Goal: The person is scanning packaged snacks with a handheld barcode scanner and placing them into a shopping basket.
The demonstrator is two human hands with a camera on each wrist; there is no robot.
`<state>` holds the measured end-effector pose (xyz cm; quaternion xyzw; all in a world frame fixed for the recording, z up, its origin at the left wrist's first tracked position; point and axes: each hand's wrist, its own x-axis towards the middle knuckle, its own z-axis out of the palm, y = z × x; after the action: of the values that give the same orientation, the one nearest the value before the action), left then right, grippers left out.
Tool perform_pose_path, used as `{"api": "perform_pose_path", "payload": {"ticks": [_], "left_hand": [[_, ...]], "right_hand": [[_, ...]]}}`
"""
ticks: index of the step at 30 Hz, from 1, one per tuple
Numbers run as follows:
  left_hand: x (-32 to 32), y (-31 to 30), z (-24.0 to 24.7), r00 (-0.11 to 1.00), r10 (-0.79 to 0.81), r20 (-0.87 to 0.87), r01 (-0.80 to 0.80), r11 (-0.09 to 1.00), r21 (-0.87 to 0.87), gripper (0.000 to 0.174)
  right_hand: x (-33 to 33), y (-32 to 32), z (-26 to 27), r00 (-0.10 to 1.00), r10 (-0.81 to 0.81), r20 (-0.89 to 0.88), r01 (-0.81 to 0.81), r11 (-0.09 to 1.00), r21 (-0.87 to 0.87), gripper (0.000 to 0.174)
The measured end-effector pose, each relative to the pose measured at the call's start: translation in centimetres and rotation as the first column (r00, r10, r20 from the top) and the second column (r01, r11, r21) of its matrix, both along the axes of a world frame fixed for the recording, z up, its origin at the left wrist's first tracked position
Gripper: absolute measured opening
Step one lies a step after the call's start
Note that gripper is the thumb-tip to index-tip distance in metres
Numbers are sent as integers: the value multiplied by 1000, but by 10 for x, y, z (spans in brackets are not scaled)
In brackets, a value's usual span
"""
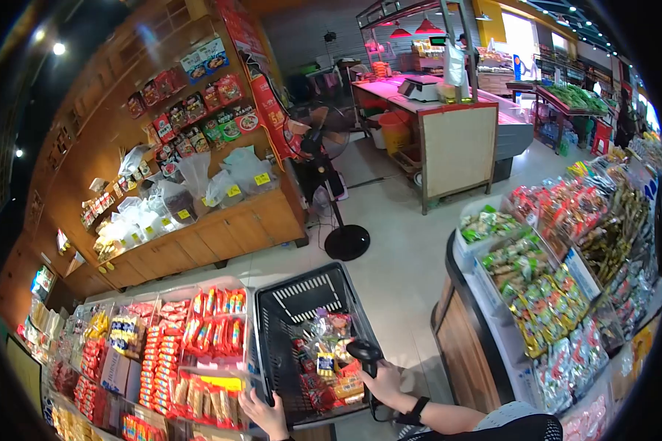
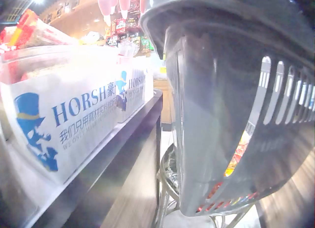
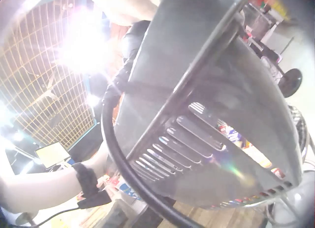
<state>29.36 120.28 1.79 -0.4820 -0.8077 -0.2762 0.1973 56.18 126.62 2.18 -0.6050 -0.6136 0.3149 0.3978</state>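
Observation:
A dark grey shopping basket [image 1: 268, 356] stands in front of me in the head view, with several packaged snacks [image 1: 331, 364] inside. At its near left corner my left hand [image 1: 266, 416] rests by the rim, fingers loosely spread toward the snack bins. Its fingertips [image 2: 120, 4] show beside the basket rim in the left wrist view. My right hand [image 1: 382, 386] grips a black handle-like object [image 1: 364, 351] with a rounded end, above the basket's near right side. A thick black curved tube or cord [image 3: 133, 174] runs down beside the basket in the right wrist view.
Bins of red-wrapped snacks [image 1: 213, 331] adjoin the basket's left side. A wood-sided stand of bagged goods [image 1: 485, 345] is on the right. Ahead stand a black floor fan [image 1: 346, 242] and a wooden shelf unit [image 1: 221, 231]; tiled floor [image 1: 404, 287] runs between.

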Motion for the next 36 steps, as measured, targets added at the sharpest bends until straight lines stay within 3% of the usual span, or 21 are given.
{"api": "perform_pose_path", "payload": {"ticks": [2,4,6,8,9,11,12,14,15,22,23,24,28,30,34,36], "left_hand": [[-12,19,-2,998,16,-64,-20,997,-72,64],[8,17,43,995,-60,-77,44,980,-194,55],[11,32,39,987,-77,142,102,978,-181,60],[17,42,41,992,-86,89,101,978,-182,62],[17,48,39,994,-35,105,55,978,-200,62],[14,54,34,989,31,144,5,970,-244,62],[10,51,29,988,25,154,19,961,-277,62],[2,54,16,979,62,195,-14,971,-238,62],[-1,56,13,980,34,195,16,968,-250,62],[-16,54,8,926,-93,366,205,938,-281,61],[-21,53,1,921,-101,378,215,937,-274,62],[-33,49,-44,921,-68,384,179,949,-261,67],[-34,52,-23,875,-69,479,222,937,-270,63],[-37,46,-26,851,-71,521,246,930,-275,64],[-41,45,-31,822,-98,562,281,927,-249,64],[-38,42,-27,818,-112,565,291,926,-239,65]], "right_hand": [[-11,22,2,1000,0,4,0,996,84,35],[-12,33,-5,996,-14,84,2,990,138,36],[-8,54,-10,998,61,17,-61,996,57,33],[-1,49,-12,982,172,-83,-185,962,-202,43],[-1,59,-9,983,167,-79,-181,957,-226,43],[4,75,6,973,223,65,-224,975,-1,35],[2,72,6,974,214,69,-211,977,-37,35],[-4,78,1,984,151,93,-159,983,87,35],[-1,76,-15,970,205,129,-214,975,60,38],[-17,72,-16,990,64,124,-61,998,-24,38],[-20,72,-13,995,57,78,-55,998,-18,36],[-20,69,-20,996,56,76,-53,998,-42,36],[-31,62,-25,968,-25,-250,-28,978,-206,25],[-35,62,-23,950,-44,-310,-27,974,-223,20],[-34,60,-36,965,-36,-260,-13,983,-184,17],[-28,57,-44,989,-26,-146,6,991,-136,17]]}}
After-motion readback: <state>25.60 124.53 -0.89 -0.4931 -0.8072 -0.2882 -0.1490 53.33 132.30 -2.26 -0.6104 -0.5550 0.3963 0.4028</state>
